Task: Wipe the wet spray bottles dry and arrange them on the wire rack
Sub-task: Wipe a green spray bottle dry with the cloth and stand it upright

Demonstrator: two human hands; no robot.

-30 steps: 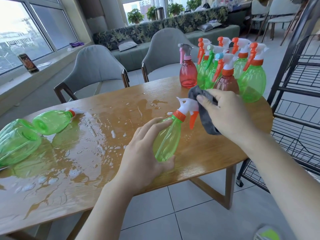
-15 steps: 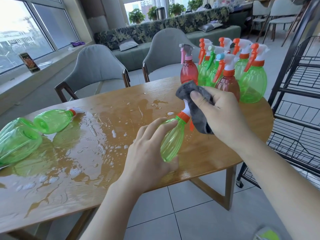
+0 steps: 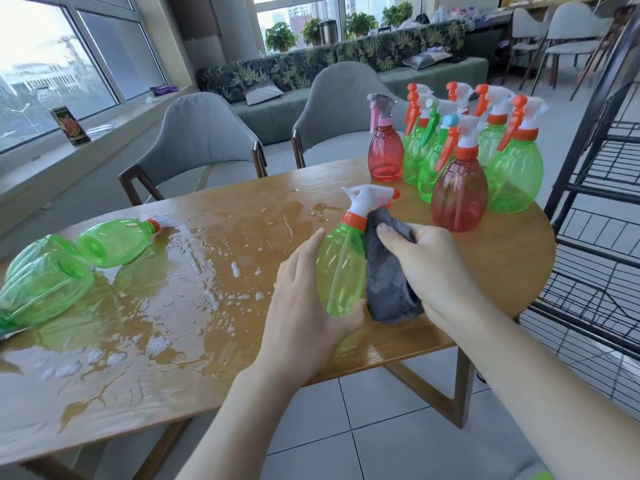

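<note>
While the left hand (image 3: 304,306) grips the green spray bottle (image 3: 341,268) above the wet bench (image 3: 207,368), the right hand (image 3: 436,275) clutches the grey cloth (image 3: 386,289) against it, mid-wipe. Racking on the wire rack (image 3: 595,216) probably comes next.

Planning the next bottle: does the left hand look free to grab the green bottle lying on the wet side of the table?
Probably not yet. The left hand grips the green spray bottle being wiped. The lying bottle itself sits unobstructed on the table.
</note>
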